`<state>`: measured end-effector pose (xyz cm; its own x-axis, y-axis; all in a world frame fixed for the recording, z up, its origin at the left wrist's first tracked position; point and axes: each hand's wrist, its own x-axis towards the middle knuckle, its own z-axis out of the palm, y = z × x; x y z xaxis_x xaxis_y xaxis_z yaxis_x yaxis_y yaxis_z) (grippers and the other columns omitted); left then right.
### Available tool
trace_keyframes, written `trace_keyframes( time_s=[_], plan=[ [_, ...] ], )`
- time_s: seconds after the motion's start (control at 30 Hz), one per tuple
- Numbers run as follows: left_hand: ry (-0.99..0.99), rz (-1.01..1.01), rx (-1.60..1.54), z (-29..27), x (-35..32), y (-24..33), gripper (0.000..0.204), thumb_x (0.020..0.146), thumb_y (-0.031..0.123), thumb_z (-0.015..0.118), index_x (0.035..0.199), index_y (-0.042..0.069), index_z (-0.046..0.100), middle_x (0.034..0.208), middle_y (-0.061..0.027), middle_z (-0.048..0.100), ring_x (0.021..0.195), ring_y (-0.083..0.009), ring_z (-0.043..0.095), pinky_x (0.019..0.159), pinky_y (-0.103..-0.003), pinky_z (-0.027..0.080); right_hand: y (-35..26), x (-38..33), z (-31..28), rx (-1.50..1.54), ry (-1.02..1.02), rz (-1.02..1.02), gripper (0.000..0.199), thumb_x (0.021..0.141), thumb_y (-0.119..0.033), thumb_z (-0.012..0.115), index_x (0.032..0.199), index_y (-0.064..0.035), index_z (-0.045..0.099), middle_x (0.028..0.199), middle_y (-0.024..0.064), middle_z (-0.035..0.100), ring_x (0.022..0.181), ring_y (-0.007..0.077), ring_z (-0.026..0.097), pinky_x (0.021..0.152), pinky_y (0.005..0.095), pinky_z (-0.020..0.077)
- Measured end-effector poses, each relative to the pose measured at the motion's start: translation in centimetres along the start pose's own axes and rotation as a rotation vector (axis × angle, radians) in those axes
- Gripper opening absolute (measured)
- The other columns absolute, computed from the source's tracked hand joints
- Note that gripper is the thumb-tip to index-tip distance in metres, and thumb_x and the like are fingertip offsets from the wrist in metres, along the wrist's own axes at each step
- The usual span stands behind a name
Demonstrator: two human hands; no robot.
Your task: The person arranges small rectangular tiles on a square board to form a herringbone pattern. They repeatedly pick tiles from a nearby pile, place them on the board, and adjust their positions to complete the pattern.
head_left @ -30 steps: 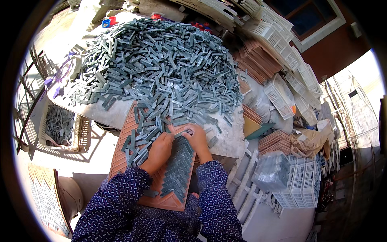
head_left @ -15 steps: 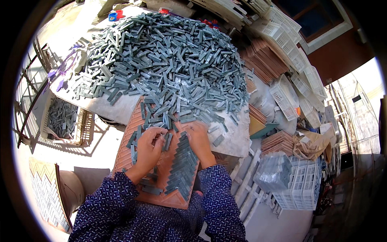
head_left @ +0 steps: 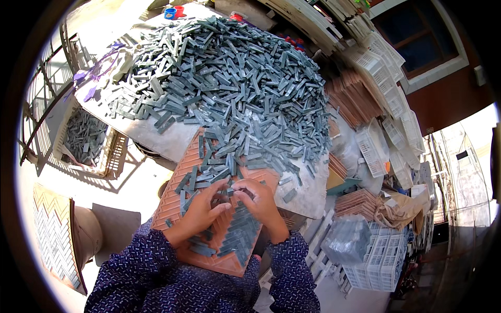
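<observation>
An orange ridged mould tray [head_left: 175, 201] rests tilted from my lap against a table, partly filled with grey-blue stone strips in a herringbone pattern [head_left: 241, 235]. My left hand [head_left: 201, 211] lies on the tray, fingers spread over loose strips. My right hand [head_left: 261, 201] meets it at the tray's middle, fingertips pinching a small grey strip [head_left: 245, 194]. A huge heap of the same grey strips [head_left: 224, 88] covers the table beyond the tray.
A crate of grey strips [head_left: 83, 138] stands at the left. A finished herringbone sheet [head_left: 52, 235] lies lower left. Stacks of orange trays [head_left: 355, 99] and white plastic crates [head_left: 383, 255] crowd the right side.
Both hands have come together at the tray's middle; the left hand slid right from the loose strips at the tray's upper left. The view shifted slightly.
</observation>
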<state>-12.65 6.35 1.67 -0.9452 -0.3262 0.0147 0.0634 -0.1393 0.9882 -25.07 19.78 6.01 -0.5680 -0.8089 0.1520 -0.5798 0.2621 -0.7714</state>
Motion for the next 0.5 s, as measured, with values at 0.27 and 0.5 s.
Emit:
trace_keyframes(
  time_s=[0.27,0.5],
  plan=[
    [0.200,-0.396,-0.193,-16.1,-0.4,1.0,0.023,0.096,0.022,0.049,0.112,0.006,0.051,0.081,-0.0074,0.062,0.059,-0.0084,0.054,0.050,-0.020,0.041,9.3,0.8,-4.4,-0.469,0.363,0.133,0.030,0.076,-0.005,0.067,0.105,-0.0016,0.061,0.095,0.0158,0.065,0.080,0.0267,0.065,0.071,0.0329,0.0507],
    [0.717,0.104,-0.298,-48.7,-2.0,-5.8,0.058,0.091,0.037,0.058,0.135,0.004,0.038,0.122,-0.0101,0.052,0.110,-0.0165,0.053,0.083,-0.021,0.044,11.3,2.3,-5.0,-0.464,0.141,0.073,0.035,0.071,-0.003,0.068,0.105,-0.0044,0.059,0.100,0.0145,0.062,0.092,0.0331,0.059,0.078,0.0393,0.0484]
  ],
)
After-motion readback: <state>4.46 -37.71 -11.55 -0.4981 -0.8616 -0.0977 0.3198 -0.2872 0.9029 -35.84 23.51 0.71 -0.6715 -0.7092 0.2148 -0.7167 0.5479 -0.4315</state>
